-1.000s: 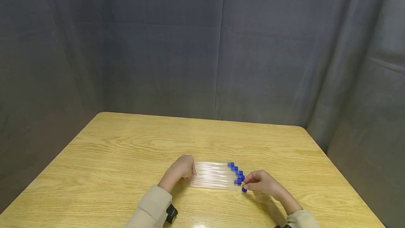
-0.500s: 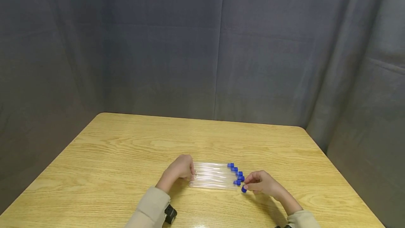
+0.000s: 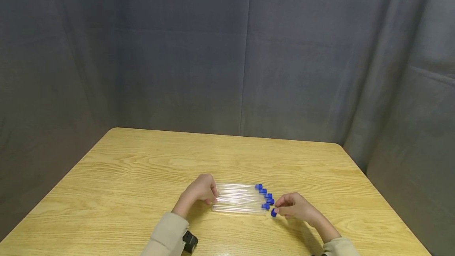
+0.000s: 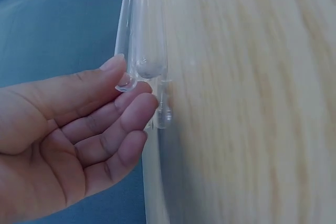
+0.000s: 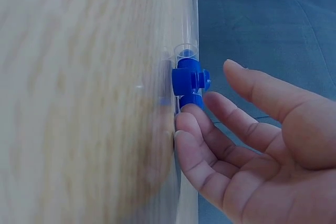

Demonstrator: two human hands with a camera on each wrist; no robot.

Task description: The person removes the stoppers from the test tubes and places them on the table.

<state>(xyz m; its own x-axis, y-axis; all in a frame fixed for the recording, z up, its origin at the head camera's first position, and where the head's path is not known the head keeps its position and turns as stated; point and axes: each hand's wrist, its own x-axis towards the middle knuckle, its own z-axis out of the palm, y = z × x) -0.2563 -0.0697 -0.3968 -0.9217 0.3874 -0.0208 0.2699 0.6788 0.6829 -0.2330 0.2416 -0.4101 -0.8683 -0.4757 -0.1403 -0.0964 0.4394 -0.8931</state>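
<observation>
Head view: a row of clear tubes (image 3: 238, 199) lies across the near half of the wooden table (image 3: 160, 161), well in from both side edges, with blue caps (image 3: 268, 196) at the right ends. A broad stretch of tabletop runs from the row to the far edge, behind which hangs a grey curtain (image 3: 185, 82). The left hand (image 3: 200, 192) is at the tubes' left ends; the right hand (image 3: 296, 207) is beside a separate blue cap (image 3: 273, 213), near the closest tube. Left wrist view: thumb and forefinger pinch one tube's rounded end, the other fingers loosely bent. Right wrist view: the thumb stands apart from relaxed fingers just beside the caps; whether they touch, I cannot tell.
</observation>
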